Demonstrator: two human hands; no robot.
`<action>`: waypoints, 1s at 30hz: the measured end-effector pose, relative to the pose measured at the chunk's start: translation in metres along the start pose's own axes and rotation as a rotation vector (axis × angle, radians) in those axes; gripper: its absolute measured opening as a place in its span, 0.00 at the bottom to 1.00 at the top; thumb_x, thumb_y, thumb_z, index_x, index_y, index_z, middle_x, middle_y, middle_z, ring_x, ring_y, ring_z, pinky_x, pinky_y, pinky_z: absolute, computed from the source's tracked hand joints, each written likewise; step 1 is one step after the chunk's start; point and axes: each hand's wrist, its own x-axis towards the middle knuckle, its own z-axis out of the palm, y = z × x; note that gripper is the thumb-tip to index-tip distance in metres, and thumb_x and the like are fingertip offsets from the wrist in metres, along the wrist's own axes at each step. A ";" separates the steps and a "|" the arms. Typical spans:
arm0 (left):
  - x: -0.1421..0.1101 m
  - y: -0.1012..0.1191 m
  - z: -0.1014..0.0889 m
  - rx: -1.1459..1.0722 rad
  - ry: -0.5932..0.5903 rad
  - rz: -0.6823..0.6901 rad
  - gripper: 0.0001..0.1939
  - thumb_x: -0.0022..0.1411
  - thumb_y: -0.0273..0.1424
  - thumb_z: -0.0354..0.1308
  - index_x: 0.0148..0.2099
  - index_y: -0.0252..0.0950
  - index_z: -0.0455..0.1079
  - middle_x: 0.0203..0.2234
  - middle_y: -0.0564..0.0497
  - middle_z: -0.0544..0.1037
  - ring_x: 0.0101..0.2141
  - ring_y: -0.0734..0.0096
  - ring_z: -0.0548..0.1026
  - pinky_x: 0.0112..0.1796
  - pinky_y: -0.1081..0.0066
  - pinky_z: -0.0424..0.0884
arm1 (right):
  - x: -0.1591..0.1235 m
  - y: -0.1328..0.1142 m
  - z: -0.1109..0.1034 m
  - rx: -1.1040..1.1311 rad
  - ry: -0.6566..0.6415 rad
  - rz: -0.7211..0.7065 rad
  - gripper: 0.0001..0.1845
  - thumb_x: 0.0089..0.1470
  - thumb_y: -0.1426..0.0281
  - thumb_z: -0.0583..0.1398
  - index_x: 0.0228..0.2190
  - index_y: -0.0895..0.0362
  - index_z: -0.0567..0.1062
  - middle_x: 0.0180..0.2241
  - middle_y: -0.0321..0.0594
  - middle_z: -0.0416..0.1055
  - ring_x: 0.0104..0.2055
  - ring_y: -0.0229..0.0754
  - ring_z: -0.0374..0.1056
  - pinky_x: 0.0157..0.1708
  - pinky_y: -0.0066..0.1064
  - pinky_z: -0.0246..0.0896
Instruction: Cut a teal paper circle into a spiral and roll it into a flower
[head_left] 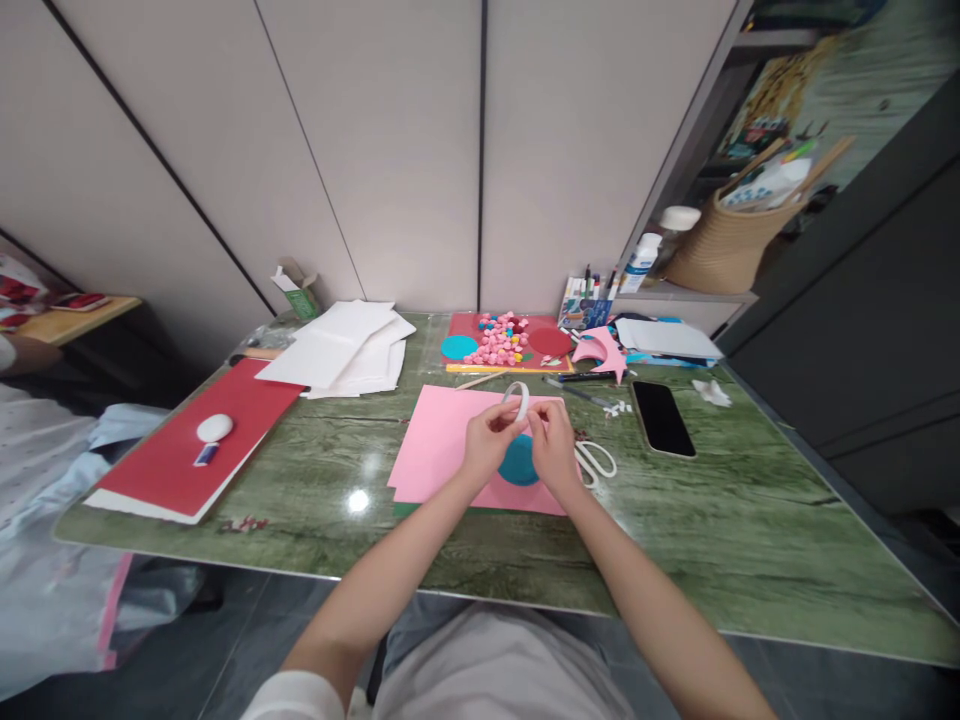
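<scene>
A narrow white roll of tape stands on edge above the pink paper, with its ring upward. My left hand is closed round its lower left side. My right hand pinches at the ring's lower right side, with the fingertips of both hands almost meeting; whether a loose end of tape lies between them is too small to tell. Below the hands, a blue paper circle rests on pink paper sheets. White-handled scissors lie just right of my right hand, their blades mostly hidden.
Behind are pink pompom-like pieces, a red circle, and a pink cut-out. A phone lies to the right. White sheets and red paper are left. A pen box stands at the wall.
</scene>
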 end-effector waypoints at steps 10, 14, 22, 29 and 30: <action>0.000 -0.005 0.002 -0.041 0.001 0.016 0.19 0.45 0.31 0.61 0.42 0.32 0.71 0.30 0.47 0.75 0.30 0.72 0.71 0.34 0.71 0.68 | -0.009 -0.006 0.011 0.052 0.099 0.092 0.06 0.54 0.69 0.48 0.28 0.57 0.63 0.29 0.38 0.61 0.34 0.40 0.57 0.35 0.33 0.53; -0.002 -0.005 0.001 -0.044 0.012 0.015 0.19 0.45 0.31 0.61 0.42 0.32 0.70 0.31 0.47 0.75 0.31 0.72 0.72 0.35 0.70 0.68 | -0.006 0.002 0.012 0.052 0.145 0.124 0.07 0.54 0.68 0.48 0.28 0.57 0.63 0.29 0.38 0.61 0.34 0.40 0.58 0.35 0.32 0.53; 0.005 0.002 -0.012 0.125 0.072 0.081 0.18 0.47 0.32 0.59 0.43 0.34 0.70 0.31 0.48 0.75 0.32 0.71 0.71 0.35 0.70 0.68 | 0.033 0.063 -0.031 0.129 0.302 0.325 0.12 0.50 0.62 0.52 0.28 0.59 0.67 0.23 0.34 0.62 0.27 0.37 0.57 0.29 0.30 0.53; 0.039 -0.014 -0.060 0.731 -0.012 0.127 0.15 0.48 0.21 0.53 0.40 0.34 0.70 0.36 0.45 0.74 0.37 0.66 0.70 0.41 0.66 0.65 | 0.031 0.041 -0.032 0.600 0.022 0.550 0.12 0.41 0.63 0.60 0.26 0.58 0.70 0.18 0.30 0.59 0.20 0.31 0.53 0.21 0.23 0.50; 0.040 -0.014 -0.065 0.846 -0.037 0.150 0.15 0.49 0.20 0.51 0.40 0.33 0.70 0.38 0.43 0.73 0.40 0.65 0.69 0.43 0.64 0.63 | 0.030 0.036 -0.033 0.673 -0.029 0.583 0.11 0.41 0.63 0.61 0.26 0.58 0.70 0.18 0.30 0.58 0.20 0.30 0.53 0.20 0.23 0.50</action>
